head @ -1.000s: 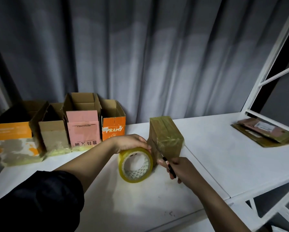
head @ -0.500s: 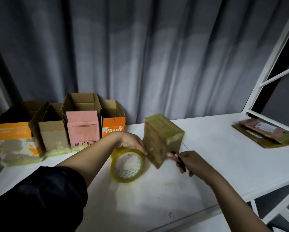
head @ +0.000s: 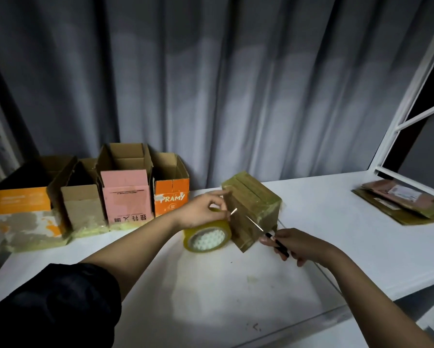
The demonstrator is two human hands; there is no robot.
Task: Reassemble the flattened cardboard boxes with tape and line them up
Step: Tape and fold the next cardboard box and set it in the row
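Left hand (head: 201,212) above the yellow-tinted roll of clear tape (head: 207,237), fingers pinching what looks like the tape end against the near edge of the small tape-covered brown cardboard box (head: 252,209). Right hand (head: 297,246) just right of the box, fingers curled round a thin black knife (head: 277,244), blade toward the tape. Box tilted on the white table (head: 324,222). Far left of both hands, a row of open cardboard boxes (head: 90,192); far right, flattened cardboard (head: 402,200).

A single head-worn wide-angle view looks forward and down from above and behind both hands — the left hand (head: 201,212) and right hand (head: 302,246) sit mid-frame, near the lens. Beyond them a grey curtain (head: 236,96) fills the far side — no second view shares the scene.
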